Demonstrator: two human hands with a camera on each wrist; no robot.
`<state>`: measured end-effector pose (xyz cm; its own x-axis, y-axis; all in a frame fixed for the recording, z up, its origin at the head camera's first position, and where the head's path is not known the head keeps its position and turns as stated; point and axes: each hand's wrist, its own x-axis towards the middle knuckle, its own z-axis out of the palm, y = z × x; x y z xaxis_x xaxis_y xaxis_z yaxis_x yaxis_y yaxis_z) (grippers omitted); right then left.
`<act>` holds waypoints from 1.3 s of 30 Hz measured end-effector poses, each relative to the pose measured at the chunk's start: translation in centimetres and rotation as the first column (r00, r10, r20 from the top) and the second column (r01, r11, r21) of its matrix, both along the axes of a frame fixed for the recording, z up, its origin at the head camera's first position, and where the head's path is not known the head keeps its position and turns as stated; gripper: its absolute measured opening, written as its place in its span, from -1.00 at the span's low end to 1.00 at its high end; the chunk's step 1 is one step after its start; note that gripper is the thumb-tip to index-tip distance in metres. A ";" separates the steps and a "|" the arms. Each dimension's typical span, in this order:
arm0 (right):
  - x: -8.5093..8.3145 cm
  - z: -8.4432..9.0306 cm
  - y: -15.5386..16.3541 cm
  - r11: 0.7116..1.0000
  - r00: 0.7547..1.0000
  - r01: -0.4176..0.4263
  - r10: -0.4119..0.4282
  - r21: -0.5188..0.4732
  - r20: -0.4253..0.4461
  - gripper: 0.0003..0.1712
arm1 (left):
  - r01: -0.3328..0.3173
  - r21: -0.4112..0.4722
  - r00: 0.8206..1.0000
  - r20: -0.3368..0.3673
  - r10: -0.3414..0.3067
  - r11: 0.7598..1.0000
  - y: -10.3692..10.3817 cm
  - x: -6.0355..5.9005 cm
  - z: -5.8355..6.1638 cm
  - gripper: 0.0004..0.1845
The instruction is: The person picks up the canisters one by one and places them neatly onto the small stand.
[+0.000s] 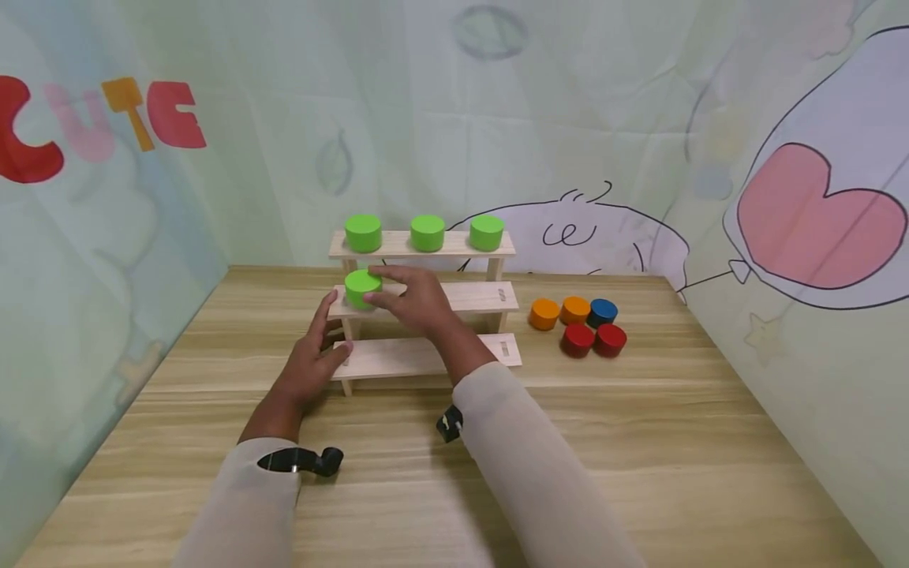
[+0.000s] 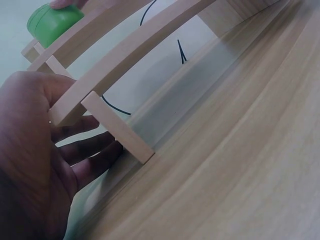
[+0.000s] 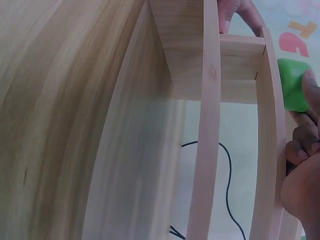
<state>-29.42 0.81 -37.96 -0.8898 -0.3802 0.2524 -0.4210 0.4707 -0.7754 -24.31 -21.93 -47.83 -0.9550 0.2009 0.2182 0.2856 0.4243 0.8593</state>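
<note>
A three-tier wooden stand (image 1: 387, 356) stands on the table. At the left of its middle shelf is a green round block (image 1: 360, 289), which my right hand (image 1: 420, 304) pinches between thumb and fingers. The right wrist view also has this green block (image 3: 292, 85) at the shelf, with fingers against it. My left hand (image 1: 307, 364) holds the stand's left end. In the left wrist view, the left hand (image 2: 35, 135) has its thumb over a shelf end and its other fingers below, beside the leg. Three more green blocks (image 1: 428, 233) sit spaced along the top shelf.
Right of the stand, two orange blocks (image 1: 544, 314), a blue block (image 1: 602, 313) and two red blocks (image 1: 577, 340) lie grouped on the wooden table (image 1: 675, 442). A printed cloth (image 1: 284, 158) hangs behind the table and along its sides.
</note>
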 end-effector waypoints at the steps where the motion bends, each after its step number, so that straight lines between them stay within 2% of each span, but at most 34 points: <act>1: 0.0 0.1 -0.1 1.000 1.000 0.002 -0.002 0.006 0.000 -0.43 | -0.002 -0.001 1.000 0.003 0.002 1.000 0.0 0.0 0.0 -0.01; 11: 0.1 0.4 -0.1 1.000 1.000 -0.002 0.001 0.021 0.029 -0.40 | -0.006 -0.012 1.000 0.001 0.006 1.000 0.0 -0.2 -0.1 -0.02; 18: 0.0 0.2 -0.1 1.000 1.000 -0.003 0.003 0.022 -0.004 -0.25 | -0.009 -0.016 1.000 0.023 0.009 1.000 -0.1 -0.2 -0.1 0.01; 22: 0.0 -0.1 0.1 1.000 0.999 -0.005 0.006 0.019 -0.031 -0.25 | -0.009 -0.012 0.999 0.034 0.009 1.000 0.0 -0.2 0.0 0.01; 28: 0.6 0.1 1.2 1.000 0.999 0.019 -0.018 0.017 -0.048 -0.26 | 0.003 -0.007 1.000 0.004 -0.003 1.000 0.3 -0.3 -0.1 0.01; 33: 1.0 -0.1 2.4 0.999 0.997 0.030 -0.033 -0.036 -0.064 -0.29 | -0.006 -0.021 1.000 0.006 0.006 1.000 0.3 -0.3 -0.1 0.00; 39: 1.3 -0.3 4.3 1.000 0.992 0.015 -0.017 -0.015 -0.122 -0.32 | -0.016 -0.015 1.000 0.006 0.016 1.000 0.1 -0.1 0.0 0.01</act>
